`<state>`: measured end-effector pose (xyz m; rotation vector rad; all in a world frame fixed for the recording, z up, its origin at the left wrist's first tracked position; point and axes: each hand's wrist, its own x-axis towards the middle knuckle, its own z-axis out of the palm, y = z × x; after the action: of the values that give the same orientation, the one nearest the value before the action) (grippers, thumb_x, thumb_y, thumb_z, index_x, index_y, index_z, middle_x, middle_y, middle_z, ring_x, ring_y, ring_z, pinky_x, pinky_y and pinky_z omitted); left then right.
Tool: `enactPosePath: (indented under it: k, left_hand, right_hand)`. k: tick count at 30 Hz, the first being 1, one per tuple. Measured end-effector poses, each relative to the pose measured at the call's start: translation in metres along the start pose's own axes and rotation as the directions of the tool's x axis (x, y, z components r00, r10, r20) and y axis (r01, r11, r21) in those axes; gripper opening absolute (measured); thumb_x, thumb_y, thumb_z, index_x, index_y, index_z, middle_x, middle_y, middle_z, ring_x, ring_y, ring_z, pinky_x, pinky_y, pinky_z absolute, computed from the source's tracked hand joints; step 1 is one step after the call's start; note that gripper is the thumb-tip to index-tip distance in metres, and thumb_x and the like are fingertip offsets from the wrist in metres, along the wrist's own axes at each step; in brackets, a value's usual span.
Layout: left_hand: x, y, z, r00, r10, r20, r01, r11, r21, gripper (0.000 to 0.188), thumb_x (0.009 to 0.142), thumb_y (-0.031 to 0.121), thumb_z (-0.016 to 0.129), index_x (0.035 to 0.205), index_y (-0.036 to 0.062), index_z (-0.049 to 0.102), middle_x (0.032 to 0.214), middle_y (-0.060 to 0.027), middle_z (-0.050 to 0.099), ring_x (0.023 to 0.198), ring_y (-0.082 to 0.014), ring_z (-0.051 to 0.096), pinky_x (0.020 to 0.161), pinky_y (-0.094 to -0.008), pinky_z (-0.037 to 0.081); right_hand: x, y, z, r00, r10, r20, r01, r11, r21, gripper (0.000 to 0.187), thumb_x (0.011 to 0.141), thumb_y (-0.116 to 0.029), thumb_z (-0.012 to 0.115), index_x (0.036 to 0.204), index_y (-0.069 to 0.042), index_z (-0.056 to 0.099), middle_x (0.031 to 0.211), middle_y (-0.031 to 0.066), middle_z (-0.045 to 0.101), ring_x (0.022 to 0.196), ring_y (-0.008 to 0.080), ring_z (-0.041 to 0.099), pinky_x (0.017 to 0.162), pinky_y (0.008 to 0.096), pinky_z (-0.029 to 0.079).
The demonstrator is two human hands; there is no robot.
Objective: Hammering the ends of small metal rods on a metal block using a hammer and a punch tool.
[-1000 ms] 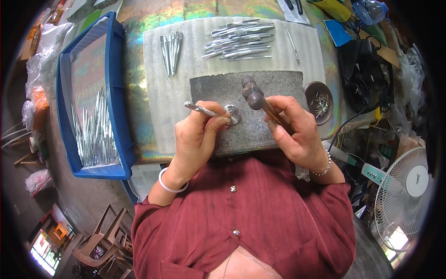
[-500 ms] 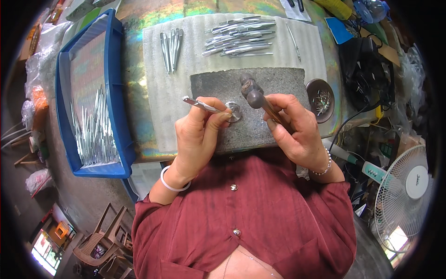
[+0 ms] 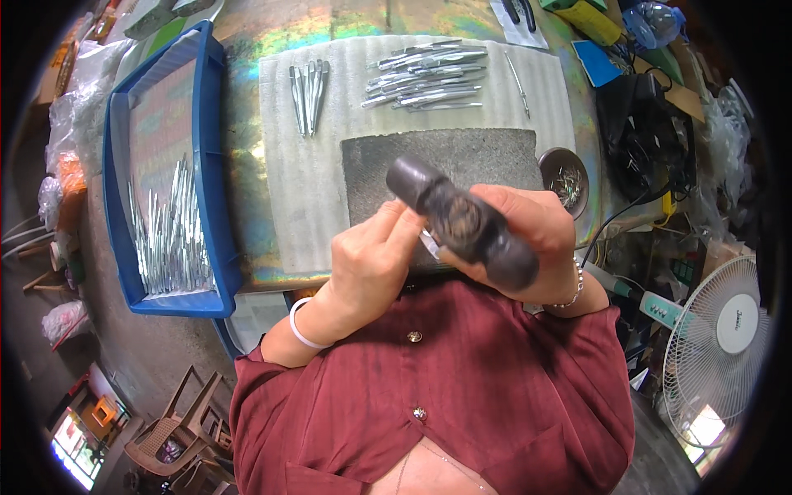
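Above the near part of the dark grey slab (image 3: 495,153), the ball-peen hammer (image 3: 458,219) was lifted up toward the head camera, in front of both hands. Half a second earlier its head looked smaller, with the wooden handle slanting visibly toward the right hand (image 3: 540,235); now the head looked much larger and covered the fingertips, and the handle was hidden. The left hand had also come nearer to the right one, and the rod end which stuck out behind its fingers was not seen any more. In my judgement, this meant that the hammer was away from the slab at this instant and no stroke was landing, while the fingers were busy with something small.

The hammer head's long axis ran diagonally: its flat cylindrical face pointed to the upper left, its rounded ball to the lower right. The handle seemed to go downward, away from the camera.

The right hand was curled around the handle, as far as it showed. The left hand (image 3: 371,260) had its fingers bent and drawn close together. A silver metal piece (image 3: 430,242) showed between the hands, but I could not tell which fingers held it.
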<state>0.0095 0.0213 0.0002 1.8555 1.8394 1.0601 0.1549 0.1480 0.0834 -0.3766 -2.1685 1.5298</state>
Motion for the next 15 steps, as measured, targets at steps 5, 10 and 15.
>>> enactPosePath:
  k: [5,10,15]
  left_hand:
    - [0.009,-0.001,0.000,0.984,0.157,-0.086,-0.163,0.984,-0.070,0.022,0.068,0.004,0.064,0.089,0.0072,0.063,0.084,-0.0075,0.061,0.066,-0.0240,0.063,0.054,-0.0337,0.052]
    - [0.012,-0.002,-0.007,0.990,0.135,-0.039,-0.133,0.990,0.033,0.017,0.071,0.003,0.062,0.087,0.0070,0.057,0.080,-0.0059,0.055,0.068,-0.0239,0.063,0.053,-0.0350,0.051]
    - [0.011,-0.001,-0.009,0.992,0.071,-0.106,-0.072,0.997,-0.005,0.023,0.073,0.001,0.058,0.094,0.0074,0.056,0.083,-0.0062,0.055,0.067,-0.0248,0.062,0.052,-0.0350,0.050]
  right_hand:
    - [0.005,-0.003,0.004,0.985,-0.093,0.145,0.103,0.992,-0.067,0.020,0.076,-0.007,0.074,0.092,-0.003,0.062,0.076,0.0094,0.059,0.065,0.0260,0.060,0.057,0.0324,0.047]
    - [0.007,-0.015,-0.002,0.988,-0.012,0.156,0.038,0.986,-0.162,0.023,0.079,-0.001,0.070,0.100,-0.003,0.059,0.078,0.0093,0.058,0.066,0.0210,0.061,0.058,0.0299,0.048]
    - [-0.021,-0.032,-0.015,0.994,0.112,-0.003,-0.112,0.994,-0.001,0.042,0.086,-0.002,0.062,0.124,0.002,0.043,0.085,0.0076,0.062,0.060,0.0057,0.050,0.053,0.0210,0.043]
